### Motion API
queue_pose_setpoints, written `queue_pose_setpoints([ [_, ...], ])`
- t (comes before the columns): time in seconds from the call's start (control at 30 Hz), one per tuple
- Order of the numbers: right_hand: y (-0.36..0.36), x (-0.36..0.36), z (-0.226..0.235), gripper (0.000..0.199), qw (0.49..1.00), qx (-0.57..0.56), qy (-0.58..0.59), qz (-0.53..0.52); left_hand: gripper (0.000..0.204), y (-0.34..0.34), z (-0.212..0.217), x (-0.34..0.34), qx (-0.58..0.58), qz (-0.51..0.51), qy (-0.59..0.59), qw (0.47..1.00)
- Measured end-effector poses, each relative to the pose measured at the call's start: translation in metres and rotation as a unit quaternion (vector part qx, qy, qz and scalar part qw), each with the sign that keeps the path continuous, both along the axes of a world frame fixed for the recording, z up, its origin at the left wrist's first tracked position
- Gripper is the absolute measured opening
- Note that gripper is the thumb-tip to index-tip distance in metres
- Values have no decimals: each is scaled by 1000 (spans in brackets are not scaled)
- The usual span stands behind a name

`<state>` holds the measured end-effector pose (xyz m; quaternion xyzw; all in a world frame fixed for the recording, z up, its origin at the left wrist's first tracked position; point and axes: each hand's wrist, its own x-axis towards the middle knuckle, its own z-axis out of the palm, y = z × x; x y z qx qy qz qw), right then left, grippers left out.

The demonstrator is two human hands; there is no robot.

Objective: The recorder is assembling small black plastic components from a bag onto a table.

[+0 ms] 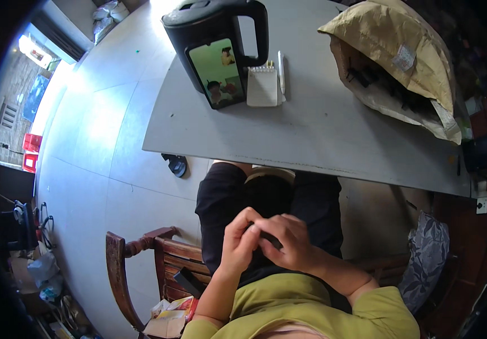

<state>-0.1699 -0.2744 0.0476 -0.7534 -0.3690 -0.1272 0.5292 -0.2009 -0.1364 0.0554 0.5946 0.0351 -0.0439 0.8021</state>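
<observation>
Over my lap, my left hand (pixel 240 239) and my right hand (pixel 289 242) meet, their fingers curled. A small dark object (pixel 270 239) shows between them, mostly covered by the fingers; its kind cannot be made out. Both hands are closed around it, held apart from the table. In front of them is the grey table (pixel 288 141). A phone (pixel 217 73) leans upright against a black kettle (pixel 201 22), its screen lit with people in a picture. Beside it lie a small spiral notepad (pixel 264 90) and a white pen (pixel 281 72).
An open brown paper bag (pixel 390 56) with dark pieces inside lies on the table's right. I sit on a wooden bench (pixel 175 254); a dark box-shaped thing (pixel 189 281) and a patterned cushion (pixel 426 257) are on it. A dark sandal (pixel 175 165) lies on the floor.
</observation>
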Motion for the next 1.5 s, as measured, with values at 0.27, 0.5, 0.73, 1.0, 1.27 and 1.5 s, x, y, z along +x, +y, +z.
queue_pose_setpoints([
  [0.27, -44, 4, 20, 25, 763, 161, 593, 202, 32, 11, 3, 0, 293, -70, -316, 900],
  [0.5, -19, -17, -5, 28, 761, 233, 597, 101, 32, -11, 6, -11, 357, 78, -319, 875],
  [0.73, -43, -8, 5, 25, 687, 131, 615, 365, 28, 14, 18, -7, 289, -132, -296, 901],
  [1.0, -49, -21, 11, 33, 789, -58, 411, 453, 32, 15, 9, -10, 238, -267, -343, 869],
  [1.27, -51, -18, 14, 30, 867, -113, 329, 358, 32, 12, 8, -2, 266, -221, -357, 868],
  [1.5, -50, 6, 12, 34, 867, -151, 315, 356, 35, 17, 4, 7, 325, -194, -351, 856],
])
